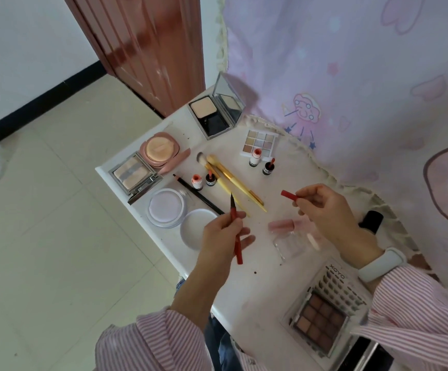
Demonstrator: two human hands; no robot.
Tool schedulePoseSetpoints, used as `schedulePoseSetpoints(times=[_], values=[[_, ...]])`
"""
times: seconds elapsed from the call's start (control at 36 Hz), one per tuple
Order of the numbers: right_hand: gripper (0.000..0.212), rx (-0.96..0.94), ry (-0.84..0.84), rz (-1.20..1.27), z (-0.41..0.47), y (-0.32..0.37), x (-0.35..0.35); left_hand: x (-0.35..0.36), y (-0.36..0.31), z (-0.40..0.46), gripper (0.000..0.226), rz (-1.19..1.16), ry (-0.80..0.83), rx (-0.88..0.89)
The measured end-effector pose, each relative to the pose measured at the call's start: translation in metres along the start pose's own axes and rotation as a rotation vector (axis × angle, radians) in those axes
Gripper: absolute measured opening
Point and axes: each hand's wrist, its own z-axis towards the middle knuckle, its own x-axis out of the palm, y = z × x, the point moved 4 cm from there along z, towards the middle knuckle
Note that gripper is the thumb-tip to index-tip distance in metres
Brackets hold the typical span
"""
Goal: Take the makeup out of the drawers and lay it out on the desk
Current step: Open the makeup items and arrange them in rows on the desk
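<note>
left hand (224, 231) pinches the red liner pen (235, 228), right hand (322, 207) grips its red cap (289, 194), held apart above the desk (247, 285)

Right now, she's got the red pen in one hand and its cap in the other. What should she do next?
Probably lay them both down on a bare bit of the desk. Her left hand holds the open red pen, tip up, and her right hand pinches the red cap. The compacts and little bottles already lie open, so this pen likely goes out uncapped too.
</note>
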Motion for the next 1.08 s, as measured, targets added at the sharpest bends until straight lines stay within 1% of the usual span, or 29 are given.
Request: schedulePoseSetpoints(times=[0.06,0.11,0.17,0.22,0.28,0.36,0.44,0.56,0.64,0.75,0.81,0.86,0.89,0.92,0.97,1.03,1.08], values=[[0.018,0.016,-0.036,-0.031,0.006,-0.006,0.002,0.01,-0.005,0.004,0.015,-0.055,-0.036,-0.009],[0.015,0.019,-0.069,-0.072,0.012,-0.008,0.005,0.021,-0.011,0.009,0.011,-0.031,-0.088,0.023],[0.013,0.009,-0.104,-0.111,0.018,-0.009,0.01,0.029,-0.019,0.016,0.014,0.007,-0.144,0.078],[0.011,-0.002,-0.124,-0.194,0.025,-0.011,0.016,0.035,-0.025,0.024,0.015,0.012,-0.194,0.101],[0.009,-0.015,-0.121,-0.326,0.031,-0.014,0.023,0.039,-0.029,0.031,0.01,0.011,-0.228,0.097],[0.011,-0.052,-0.127,-0.467,0.036,-0.016,0.027,0.04,-0.035,0.042,0.01,0.062,-0.276,0.105],[0.017,-0.144,-0.13,-0.494,0.035,-0.011,0.029,0.038,-0.037,0.051,0.017,0.107,-0.324,0.103],[0.016,-0.226,-0.113,-0.431,0.03,-0.009,0.032,0.036,-0.039,0.057,0.023,0.149,-0.342,0.119],[0.018,-0.318,-0.043,-0.515,0.027,-0.012,0.04,0.036,-0.04,0.057,0.022,0.144,-0.327,0.135],[0.023,-0.306,-0.056,-0.543,0.026,-0.009,0.044,0.038,-0.041,0.054,0.02,0.142,-0.309,0.16],[0.023,-0.308,-0.073,-0.56,0.025,-0.006,0.045,0.038,-0.042,0.052,0.021,0.181,-0.302,0.193],[0.024,-0.296,-0.104,-0.582,0.025,-0.003,0.044,0.036,-0.041,0.047,0.012,0.237,-0.288,0.244],[0.024,-0.293,-0.131,-0.602,0.024,-0.002,0.043,0.034,-0.041,0.043,0.015,0.294,-0.288,0.285],[0.024,-0.298,-0.16,-0.63,0.024,-0.001,0.042,0.032,-0.039,0.039,0.024,0.366,-0.291,0.336],[0.025,-0.308,-0.201,-0.686,0.023,0.001,0.044,0.028,-0.035,0.027,0.029,0.548,-0.311,0.494],[0.026,-0.318,-0.208,-0.718,0.022,0.002,0.047,0.024,-0.026,0.015,0.026,0.719,-0.339,0.662],[0.028,-0.326,-0.184,-0.776,0.023,0.002,0.05,0.019,-0.012,0.008,0.024,0.859,-0.331,0.782]])
